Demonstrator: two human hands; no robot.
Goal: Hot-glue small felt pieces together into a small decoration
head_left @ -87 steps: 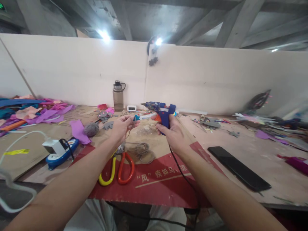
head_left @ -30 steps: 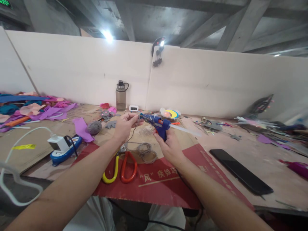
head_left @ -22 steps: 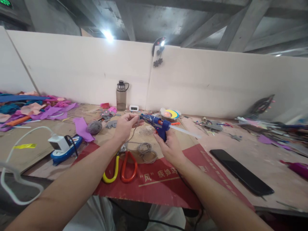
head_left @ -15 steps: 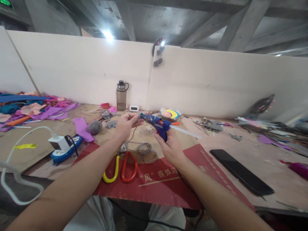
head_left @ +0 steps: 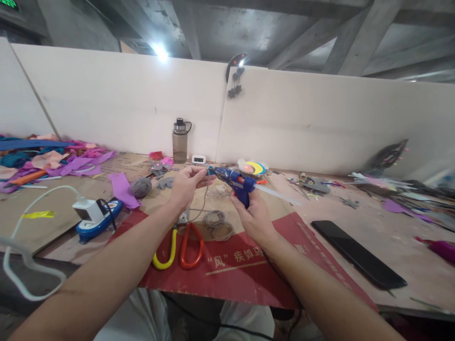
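My right hand point(head_left: 254, 218) is closed around the handle of a blue hot glue gun point(head_left: 234, 181), held above the table with its nozzle pointing left and a clear glue stick point(head_left: 277, 194) jutting out behind. My left hand point(head_left: 185, 185) is pinched shut right at the nozzle tip, holding a small piece and a thin strand of twine point(head_left: 202, 203) that hangs down toward the coiled twine point(head_left: 217, 225) on the table.
Scissors with yellow and orange handles point(head_left: 179, 246) lie near the front edge. A power strip with a white charger point(head_left: 93, 215) sits left, a black phone point(head_left: 359, 259) right. A water bottle point(head_left: 179, 140), grey yarn ball point(head_left: 139, 186) and felt scraps point(head_left: 53, 163) lie behind.
The glue gun has swung from pointing across my view to pointing left at my left fingers. Since a second ago both hands have barely shifted, and my head drifted slightly.
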